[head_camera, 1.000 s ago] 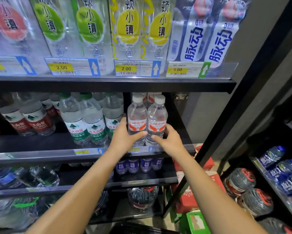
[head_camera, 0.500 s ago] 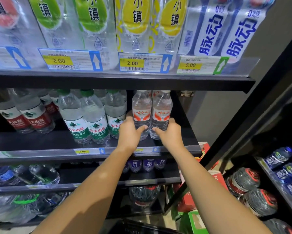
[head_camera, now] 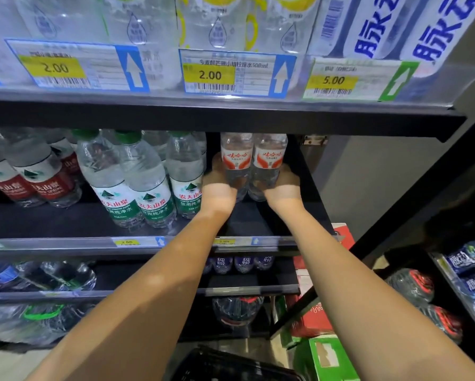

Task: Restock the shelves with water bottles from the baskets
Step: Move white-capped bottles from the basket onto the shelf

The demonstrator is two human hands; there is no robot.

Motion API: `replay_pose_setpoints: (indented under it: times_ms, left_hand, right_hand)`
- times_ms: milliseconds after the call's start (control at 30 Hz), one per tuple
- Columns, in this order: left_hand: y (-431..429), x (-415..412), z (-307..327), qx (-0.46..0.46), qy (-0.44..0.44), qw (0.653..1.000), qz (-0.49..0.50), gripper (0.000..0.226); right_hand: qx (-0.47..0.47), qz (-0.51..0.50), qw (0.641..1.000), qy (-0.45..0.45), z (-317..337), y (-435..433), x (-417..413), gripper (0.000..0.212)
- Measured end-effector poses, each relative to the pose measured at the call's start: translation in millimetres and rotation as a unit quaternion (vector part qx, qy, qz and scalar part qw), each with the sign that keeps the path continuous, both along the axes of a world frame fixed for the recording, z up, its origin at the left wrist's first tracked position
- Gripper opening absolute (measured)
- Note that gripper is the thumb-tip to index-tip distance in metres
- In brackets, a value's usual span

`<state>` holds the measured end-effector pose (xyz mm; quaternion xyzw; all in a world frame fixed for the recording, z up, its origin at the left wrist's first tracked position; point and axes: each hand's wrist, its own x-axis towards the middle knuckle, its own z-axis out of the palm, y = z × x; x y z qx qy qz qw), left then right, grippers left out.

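Shelf (head_camera: 65,221) of black metal carries green-labelled bottles (head_camera: 148,188); left hand (head_camera: 218,188) and right hand (head_camera: 284,189) each grasp 1 of 2 red-labelled bottles (head_camera: 237,160) on it, beside a grey wall (head_camera: 382,174).

Arms stretched forward, near parallel; left hand (head_camera: 219,188) clasping the left bottle (head_camera: 236,160), right hand (head_camera: 283,188) clasping the right bottle (head_camera: 270,160).

Retail shop, drinks aisle. Black metal shelving (head_camera: 231,116) is fitted with barcoded price labels (head_camera: 209,75) marked 2.00 and 5.00; bottled waters (head_camera: 148,188) of several brands are ranged in rows; printed cartons (head_camera: 327,356) are stacked alongside.
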<state>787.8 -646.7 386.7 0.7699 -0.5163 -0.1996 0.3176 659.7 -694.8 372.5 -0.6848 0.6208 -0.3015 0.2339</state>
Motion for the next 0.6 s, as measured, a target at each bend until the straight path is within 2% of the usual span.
replay_pose_setpoints:
  times_ms: [67, 100, 200, 333, 433, 467, 533, 600]
  left_hand:
    - [-5, -2, 2, -0.015, -0.01, 1.0, 0.012, 0.05]
    - [-5, -2, 1, -0.015, -0.016, 1.0, 0.017, 0.056]
    - [-6, -2, -4, -0.022, -0.023, 0.999, 0.014, 0.055]
    - [-3, -5, -4, -0.056, 0.058, 0.997, 0.021, 0.064]
    - [8, -6, -9, -0.046, 0.13, 0.99, 0.02, 0.069]
    - [16, -8, -9, -0.028, 0.14, 0.99, 0.018, 0.062]
    - [36, -15, -8, -0.004, 0.131, 0.991, 0.006, 0.049]
    - [60, -24, -7, 0.0, 0.12, 0.993, -0.007, 0.053]
  right_hand:
    - [0.003, -0.004, 1.0, -0.011, -3, -3, 0, 0.044]
    - [0.008, -0.006, 1.0, -0.017, -5, -3, -1, 0.045]
    - [0.021, -0.011, 1.0, -0.02, -4, -2, 1, 0.044]
    - [0.052, -0.006, 0.999, -0.005, 1, 4, 1, 0.034]
    - [0.091, -0.037, 0.992, -0.078, -5, 21, -11, 0.053]
    - [0.093, -0.052, 0.99, -0.094, -6, 31, -15, 0.062]
    - [0.084, -0.071, 0.991, -0.077, -8, 50, -24, 0.073]
    - [0.056, -0.073, 0.995, -0.036, -8, 73, -33, 0.073]
